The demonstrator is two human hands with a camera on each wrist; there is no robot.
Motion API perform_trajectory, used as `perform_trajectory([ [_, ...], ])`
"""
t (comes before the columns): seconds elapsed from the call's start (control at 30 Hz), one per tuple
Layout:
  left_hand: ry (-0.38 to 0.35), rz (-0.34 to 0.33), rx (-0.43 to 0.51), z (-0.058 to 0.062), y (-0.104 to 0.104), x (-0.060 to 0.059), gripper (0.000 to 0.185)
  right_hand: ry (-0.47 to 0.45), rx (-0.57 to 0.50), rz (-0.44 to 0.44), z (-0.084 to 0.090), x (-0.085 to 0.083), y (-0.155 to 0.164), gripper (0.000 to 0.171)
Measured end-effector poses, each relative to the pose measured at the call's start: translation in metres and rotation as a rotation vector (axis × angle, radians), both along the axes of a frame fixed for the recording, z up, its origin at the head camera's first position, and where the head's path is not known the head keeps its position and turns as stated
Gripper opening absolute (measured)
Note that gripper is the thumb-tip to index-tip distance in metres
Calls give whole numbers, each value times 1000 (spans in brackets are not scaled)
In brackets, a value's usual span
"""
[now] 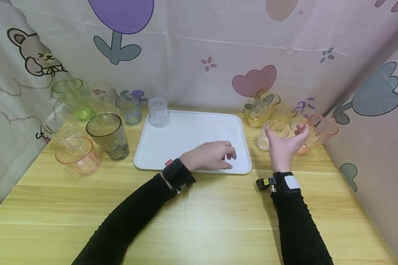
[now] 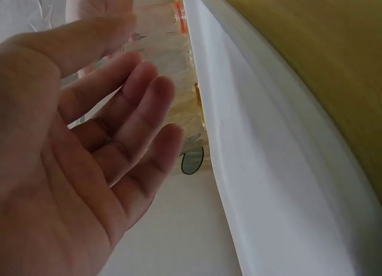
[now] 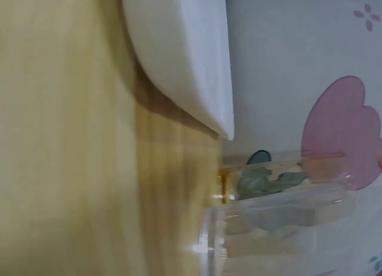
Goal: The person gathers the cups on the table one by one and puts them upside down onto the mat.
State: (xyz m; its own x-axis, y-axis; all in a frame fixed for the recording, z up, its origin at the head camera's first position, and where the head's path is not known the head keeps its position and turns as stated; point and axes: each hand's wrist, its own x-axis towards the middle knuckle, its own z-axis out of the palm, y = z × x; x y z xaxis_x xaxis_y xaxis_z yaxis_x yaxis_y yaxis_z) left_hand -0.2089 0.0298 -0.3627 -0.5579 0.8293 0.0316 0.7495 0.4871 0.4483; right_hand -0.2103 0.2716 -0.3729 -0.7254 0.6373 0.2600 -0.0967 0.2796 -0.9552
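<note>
Head view: left hand (image 1: pixel 211 155) resting palm-down on the near edge of the white tray (image 1: pixel 192 136), fingers loosely bent, gripping nothing. Right hand (image 1: pixel 285 141) raised just right of the tray, fingers spread and straight, reaching at a clear cup (image 1: pixel 272 134) lying tilted on the wooden bench (image 1: pixel 199 213); contact with the cup not clear. Pink cup (image 1: pixel 318 132) and yellow cups (image 1: pixel 262 108) close behind it. One clear cup upside down (image 1: pixel 159 112) on the tray's far left corner. Grey cup (image 1: pixel 108 135), orange cup (image 1: pixel 77 156) and green cup (image 1: pixel 73 97) grouped left of the tray.

Left wrist view: open palm and relaxed fingers (image 2: pixel 143 115) beside the tray rim (image 2: pixel 268 168), empty.

Right wrist view: tray corner (image 3: pixel 185 55) above, clear cup (image 3: pixel 280 228) lying near it on the bench; hand itself out of frame.
</note>
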Motion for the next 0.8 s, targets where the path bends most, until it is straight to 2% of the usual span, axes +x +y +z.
perform_trajectory([
  [0.23,-66,-26,-94,-7,4,3,19,-94,-199,89,-9,-3,8,123],
  [0.37,-86,-32,-114,-11,6,4,16,-157,-260,132,-12,-5,9,122],
  [0.5,-90,-35,-119,-13,5,5,21,-213,-255,152,-14,-7,10,117],
  [0.67,-83,-42,-116,-14,5,6,23,-218,-223,159,-17,-8,9,103],
  [0.8,-86,-40,-121,-14,5,6,22,-257,-210,161,-20,-8,11,99],
])
